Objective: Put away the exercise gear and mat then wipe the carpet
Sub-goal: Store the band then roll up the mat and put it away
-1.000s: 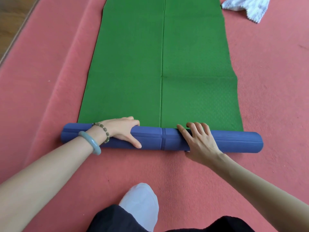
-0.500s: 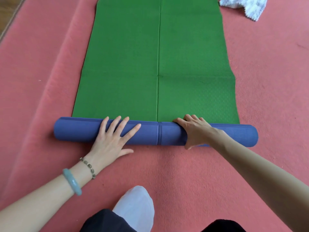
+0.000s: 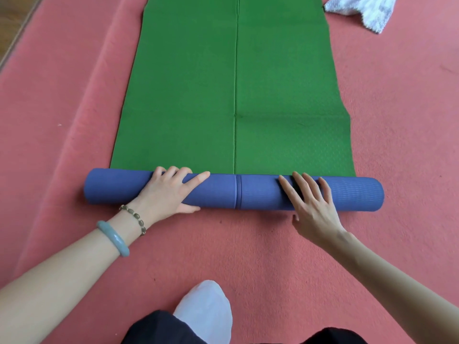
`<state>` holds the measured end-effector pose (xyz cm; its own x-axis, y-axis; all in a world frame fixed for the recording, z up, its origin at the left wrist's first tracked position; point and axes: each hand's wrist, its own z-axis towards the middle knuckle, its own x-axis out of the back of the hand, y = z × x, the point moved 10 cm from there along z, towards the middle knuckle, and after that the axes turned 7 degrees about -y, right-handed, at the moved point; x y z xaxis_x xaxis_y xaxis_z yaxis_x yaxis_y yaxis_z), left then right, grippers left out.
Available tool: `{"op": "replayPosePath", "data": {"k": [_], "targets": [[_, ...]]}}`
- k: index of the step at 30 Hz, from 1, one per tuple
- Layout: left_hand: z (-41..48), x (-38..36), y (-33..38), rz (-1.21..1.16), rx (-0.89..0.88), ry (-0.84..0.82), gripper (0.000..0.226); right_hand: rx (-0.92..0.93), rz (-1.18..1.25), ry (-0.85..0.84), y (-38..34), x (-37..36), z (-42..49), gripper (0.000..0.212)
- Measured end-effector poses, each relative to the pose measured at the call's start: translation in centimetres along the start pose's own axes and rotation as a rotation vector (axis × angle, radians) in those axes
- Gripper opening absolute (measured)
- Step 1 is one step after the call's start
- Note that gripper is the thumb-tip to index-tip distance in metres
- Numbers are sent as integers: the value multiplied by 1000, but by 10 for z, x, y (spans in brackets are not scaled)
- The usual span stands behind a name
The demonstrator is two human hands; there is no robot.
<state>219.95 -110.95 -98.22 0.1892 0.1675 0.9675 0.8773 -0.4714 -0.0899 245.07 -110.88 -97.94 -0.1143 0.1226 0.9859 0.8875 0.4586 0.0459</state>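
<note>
The exercise mat (image 3: 236,83) lies green side up on the pink carpet (image 3: 402,115), running away from me. Its near end is wound into a blue roll (image 3: 250,192) lying crosswise in front of me. My left hand (image 3: 169,192) grips the left half of the roll, fingers curled over its top and far side, thumb at its near lower edge. My right hand (image 3: 313,207) rests on the right half with straight, spread fingers pressing on the roll's top.
A white cloth (image 3: 360,8) lies crumpled on the carpet at the far right, beside the mat's edge. Wooden floor (image 3: 10,21) shows beyond the carpet's far left edge. My foot in a white sock (image 3: 203,309) sits near the bottom centre.
The roll has grown thicker and moved away from me over the green mat. My left hand went from flat fingers to curled over the roll. My right hand went from curled to flat, spread fingers.
</note>
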Motion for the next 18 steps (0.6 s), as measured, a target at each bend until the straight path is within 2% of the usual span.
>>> {"op": "replayPosePath", "data": {"k": [5,8,13,18], "targets": [[10,-7,-11,-75,18,-143,86,-39,-25,31,6,0,20,93],[6,2,-13,-95,62,-41,87,-20,-19,-18,10,-2,34,88],[1,6,-21,-98,232,70,98,21,20,-299,18,-5,59,88],[9,11,-28,-78,260,78,104,22,138,-554,28,-9,86,87]]}}
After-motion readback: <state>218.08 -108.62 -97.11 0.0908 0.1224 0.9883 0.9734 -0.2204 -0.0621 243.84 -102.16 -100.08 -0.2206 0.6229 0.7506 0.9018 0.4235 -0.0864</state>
